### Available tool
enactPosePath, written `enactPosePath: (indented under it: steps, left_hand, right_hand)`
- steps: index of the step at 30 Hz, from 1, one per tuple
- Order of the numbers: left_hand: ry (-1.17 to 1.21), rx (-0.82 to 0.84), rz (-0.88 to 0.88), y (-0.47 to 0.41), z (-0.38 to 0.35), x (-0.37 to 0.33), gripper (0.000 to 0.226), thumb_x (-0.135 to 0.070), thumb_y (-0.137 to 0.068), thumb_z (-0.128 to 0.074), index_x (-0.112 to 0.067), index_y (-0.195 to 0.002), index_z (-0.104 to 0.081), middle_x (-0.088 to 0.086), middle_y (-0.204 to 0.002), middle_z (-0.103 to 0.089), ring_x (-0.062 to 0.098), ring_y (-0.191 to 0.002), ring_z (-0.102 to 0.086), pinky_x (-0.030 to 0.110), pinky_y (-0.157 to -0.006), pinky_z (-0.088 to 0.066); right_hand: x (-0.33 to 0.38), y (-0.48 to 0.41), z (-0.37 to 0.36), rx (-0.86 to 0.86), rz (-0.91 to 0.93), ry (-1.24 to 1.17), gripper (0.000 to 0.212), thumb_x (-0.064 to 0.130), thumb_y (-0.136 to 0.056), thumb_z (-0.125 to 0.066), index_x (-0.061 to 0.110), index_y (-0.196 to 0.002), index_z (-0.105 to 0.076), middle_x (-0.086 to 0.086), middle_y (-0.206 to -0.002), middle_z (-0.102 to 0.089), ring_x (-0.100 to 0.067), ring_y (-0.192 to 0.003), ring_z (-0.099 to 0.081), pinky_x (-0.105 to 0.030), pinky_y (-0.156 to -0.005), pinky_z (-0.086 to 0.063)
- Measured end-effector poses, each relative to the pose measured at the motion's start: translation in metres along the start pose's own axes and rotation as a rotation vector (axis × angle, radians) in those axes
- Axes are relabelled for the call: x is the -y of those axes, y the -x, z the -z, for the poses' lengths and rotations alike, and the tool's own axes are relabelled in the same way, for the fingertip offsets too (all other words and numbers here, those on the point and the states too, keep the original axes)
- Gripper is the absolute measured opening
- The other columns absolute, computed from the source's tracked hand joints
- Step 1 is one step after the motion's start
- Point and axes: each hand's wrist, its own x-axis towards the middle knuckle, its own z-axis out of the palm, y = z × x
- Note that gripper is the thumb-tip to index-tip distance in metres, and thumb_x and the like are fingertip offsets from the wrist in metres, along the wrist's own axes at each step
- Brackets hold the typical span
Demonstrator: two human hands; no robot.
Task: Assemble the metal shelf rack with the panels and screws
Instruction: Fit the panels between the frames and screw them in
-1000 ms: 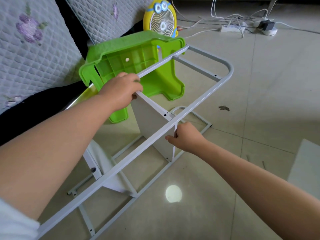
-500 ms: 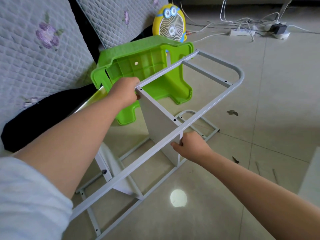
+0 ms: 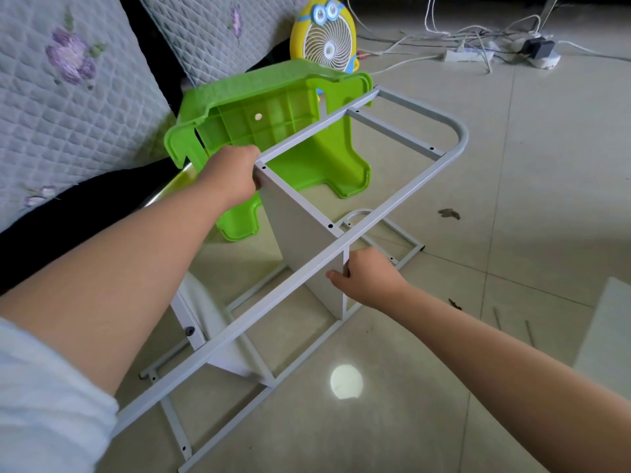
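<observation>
Panel-fitting step, mid-rack. Gripping with the left hand (image 3: 228, 172) at the far top corner of the upright panel (image 3: 300, 240), fingers curled round it right where it meets the upper side frame (image 3: 392, 209). Pinching with the right hand (image 3: 367, 278) on the panel's near vertical edge, just under that frame's rail, fingers clamped on the sheet.

Standing the panel on edge between the raised frame and the lower side frame (image 3: 300, 360) flat on the floor (image 3: 512, 233), just beside the green stool (image 3: 259, 107). Second panel (image 3: 211, 319) already fixed further down, nearer the body.

Dark spots along the top lip: holes or screw heads, cannot tell.

Next, most likely: squaring the lip against the rail, lining up the holes, then freeing one hand for a screw without letting the panel tip.
</observation>
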Motion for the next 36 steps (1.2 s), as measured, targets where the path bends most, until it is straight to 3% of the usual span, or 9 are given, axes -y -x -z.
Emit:
enactPosePath:
  steps: [3,7,11,18,22,24,29,32,36]
  left_hand:
    - [-0.018,0.029,-0.05,0.002,0.0,0.0,0.036,-0.007,-0.086,-0.058,-0.003,-0.121,-0.048,0.023,-0.109,-0.056,0.039,-0.098,-0.055,0.039,-0.069,-0.041]
    - [-0.006,0.041,-0.258,0.015,0.003,-0.002,0.06,-0.005,-0.08,-0.065,-0.021,-0.135,-0.046,0.015,-0.147,-0.031,0.033,-0.134,-0.028,0.043,-0.108,-0.028]
    - [-0.007,0.003,-0.679,0.036,0.01,-0.022,0.031,-0.007,-0.064,-0.062,-0.005,-0.094,-0.073,0.019,-0.104,-0.067,0.037,-0.104,-0.059,0.036,-0.093,-0.043]
    - [0.108,0.303,-0.577,0.041,0.021,-0.049,0.021,-0.007,-0.085,-0.061,-0.008,-0.104,-0.069,0.011,-0.104,-0.066,0.022,-0.104,-0.056,0.033,-0.087,-0.039]
    - [0.048,0.361,-0.586,0.033,0.022,-0.051,0.019,-0.01,-0.084,-0.063,-0.011,-0.101,-0.07,0.007,-0.099,-0.067,0.02,-0.098,-0.058,0.031,-0.083,-0.041]
    - [0.019,0.386,-0.589,0.032,0.024,-0.052,0.018,-0.011,-0.084,-0.064,-0.009,-0.1,-0.071,0.007,-0.097,-0.067,0.02,-0.095,-0.058,0.029,-0.079,-0.041]
    - [-0.009,0.415,-0.575,0.028,0.025,-0.055,0.021,-0.012,-0.084,-0.064,-0.011,-0.104,-0.069,0.007,-0.101,-0.067,0.02,-0.097,-0.059,0.027,-0.08,-0.044]
    - [-0.021,0.396,-0.576,0.031,0.025,-0.056,0.024,-0.012,-0.085,-0.063,-0.012,-0.109,-0.068,0.006,-0.105,-0.067,0.02,-0.101,-0.057,0.025,-0.079,-0.041]
    - [-0.021,0.322,-0.572,0.038,0.024,-0.05,0.023,-0.013,-0.087,-0.06,-0.01,-0.108,-0.068,0.005,-0.11,-0.066,0.018,-0.105,-0.056,0.029,-0.087,-0.041]
  right_hand:
    - [0.001,0.0,-0.002,-0.002,-0.017,0.001,0.054,0.027,-0.094,-0.046,0.012,-0.049,-0.02,-0.003,-0.048,-0.02,-0.015,-0.043,-0.02,-0.024,-0.043,-0.016]
    - [0.002,0.001,-0.002,0.002,-0.017,0.005,0.054,0.027,-0.095,-0.045,0.012,-0.049,-0.02,-0.003,-0.048,-0.021,-0.015,-0.042,-0.021,-0.024,-0.042,-0.018]
    - [0.001,0.0,-0.002,0.005,-0.018,0.015,0.054,0.028,-0.095,-0.045,0.012,-0.049,-0.021,-0.003,-0.048,-0.022,-0.015,-0.042,-0.022,-0.024,-0.042,-0.018]
    - [0.002,0.001,0.002,0.048,-0.019,0.031,0.055,0.037,-0.094,-0.046,0.012,-0.051,-0.024,-0.002,-0.052,-0.027,-0.015,-0.045,-0.027,-0.025,-0.043,-0.021]
    - [-0.003,0.008,0.019,0.018,0.025,0.146,0.041,0.052,-0.087,-0.05,0.015,-0.07,-0.049,0.002,-0.071,-0.054,-0.013,-0.064,-0.046,-0.027,-0.056,-0.039]
    - [-0.009,0.018,0.029,-0.086,0.078,0.197,0.034,0.05,-0.086,-0.053,0.018,-0.076,-0.051,0.002,-0.069,-0.053,-0.017,-0.068,-0.047,-0.026,-0.059,-0.039]
    - [-0.02,0.033,0.052,-0.863,0.681,0.129,0.029,0.034,-0.076,-0.059,0.007,-0.078,-0.069,-0.001,-0.067,-0.06,-0.02,-0.069,-0.05,-0.03,-0.064,-0.042]
    - [-0.019,0.02,0.051,-0.827,0.649,0.31,0.04,0.044,-0.072,-0.053,0.011,-0.085,-0.07,-0.004,-0.082,-0.066,-0.025,-0.09,-0.059,-0.046,-0.089,-0.041]
    - [-0.02,0.011,0.036,-0.799,0.592,0.31,0.027,0.034,-0.065,-0.064,0.011,-0.079,-0.071,-0.003,-0.075,-0.065,-0.025,-0.076,-0.066,-0.063,-0.086,-0.039]
